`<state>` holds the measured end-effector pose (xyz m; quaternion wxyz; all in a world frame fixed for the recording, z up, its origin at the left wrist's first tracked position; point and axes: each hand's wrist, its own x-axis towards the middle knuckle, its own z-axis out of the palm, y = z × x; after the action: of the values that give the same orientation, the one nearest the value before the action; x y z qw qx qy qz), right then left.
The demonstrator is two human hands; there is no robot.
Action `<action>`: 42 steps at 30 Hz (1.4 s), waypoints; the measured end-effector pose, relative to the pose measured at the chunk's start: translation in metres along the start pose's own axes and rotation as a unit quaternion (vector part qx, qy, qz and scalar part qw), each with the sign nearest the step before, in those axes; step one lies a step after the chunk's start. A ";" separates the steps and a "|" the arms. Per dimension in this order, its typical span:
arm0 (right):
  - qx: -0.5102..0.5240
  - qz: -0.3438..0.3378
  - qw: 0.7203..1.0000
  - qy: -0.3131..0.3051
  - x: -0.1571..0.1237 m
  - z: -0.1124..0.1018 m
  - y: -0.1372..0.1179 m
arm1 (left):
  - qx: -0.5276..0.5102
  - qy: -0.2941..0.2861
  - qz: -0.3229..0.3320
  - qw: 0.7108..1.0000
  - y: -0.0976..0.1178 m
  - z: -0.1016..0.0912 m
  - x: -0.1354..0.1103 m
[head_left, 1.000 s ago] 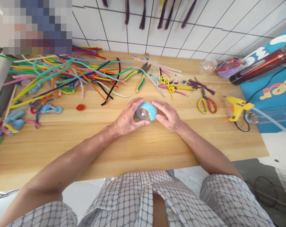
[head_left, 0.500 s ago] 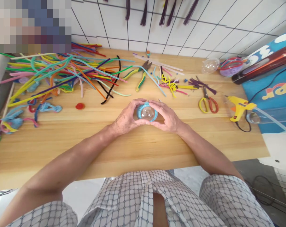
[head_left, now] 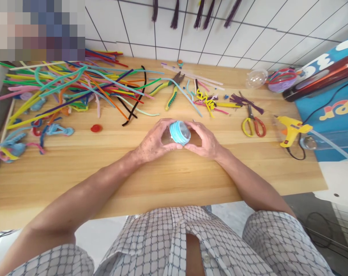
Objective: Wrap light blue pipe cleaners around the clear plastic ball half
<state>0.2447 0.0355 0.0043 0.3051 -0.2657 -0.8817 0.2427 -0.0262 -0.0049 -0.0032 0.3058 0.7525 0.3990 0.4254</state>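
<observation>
Between my two hands is a clear plastic ball (head_left: 179, 133) wrapped round its middle with light blue pipe cleaner. It is tilted, so the blue band faces me and a clear dome shows on its right. My left hand (head_left: 155, 141) curls about the ball's left side, its thumb under the lower edge. On the other side my right hand (head_left: 204, 140) is curved round it, thumb tip at the lower right and fingers at the upper right. Both hands hold it just above the wooden table (head_left: 174, 176).
A heap of coloured pipe cleaners (head_left: 76, 84) spreads across the left. Pliers (head_left: 174, 90) lie behind my hands. Rightward are scissors (head_left: 253, 122), a yellow glue gun (head_left: 293, 130), another clear ball (head_left: 256, 78) and a dark red cylinder (head_left: 320, 78). A red cap (head_left: 96, 128) sits left.
The ball has been turned in my hands: its clear dome faced up before, and now the blue band shows toward me. My right fingers have shifted slightly outward.
</observation>
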 end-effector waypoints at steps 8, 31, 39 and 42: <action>0.002 0.003 1.000 -0.005 0.002 -0.002 -0.001 | -0.007 -0.045 -0.021 0.999 0.002 -0.001 -0.001; -0.014 0.023 1.000 0.005 -0.002 -0.003 0.004 | 0.082 -0.035 0.031 0.995 -0.001 0.000 -0.005; -0.013 -0.002 1.000 -0.007 -0.002 -0.001 0.004 | 0.040 -0.077 0.025 0.996 0.007 -0.006 -0.003; -0.019 -0.002 1.000 0.013 -0.001 0.000 0.004 | 0.051 -0.059 0.049 0.996 0.004 -0.004 -0.003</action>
<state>0.2470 0.0376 0.0017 0.3115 -0.2725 -0.8829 0.2216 -0.0290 -0.0092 0.0008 0.2686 0.8099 0.3640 0.3735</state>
